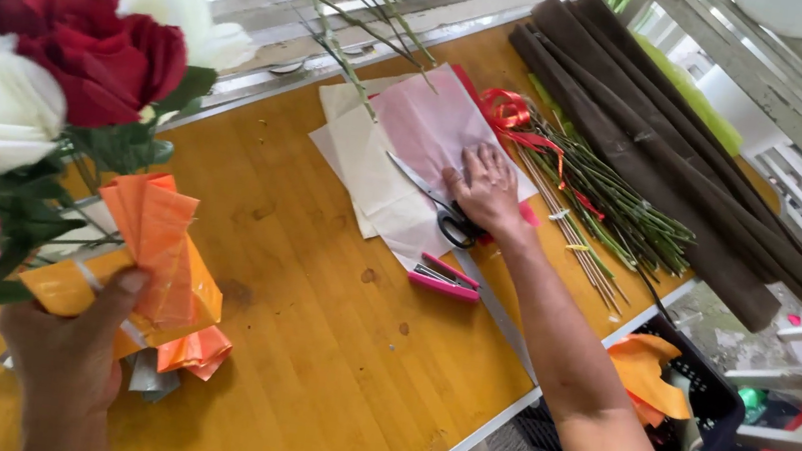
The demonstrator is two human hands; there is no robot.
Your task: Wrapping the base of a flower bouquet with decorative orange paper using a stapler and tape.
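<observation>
Left hand (69, 354) closed its grip round the orange-wrapped bouquet (155, 268), near left; right hand (486, 190) lay flat, grip open, on the scissors (439, 205) over pink paper (428, 123).

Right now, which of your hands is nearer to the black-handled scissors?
Right. The right hand lies on the pale paper sheets right beside the scissors, at their handles. The left hand is far across the table, gripping the orange-wrapped bouquet.
</observation>
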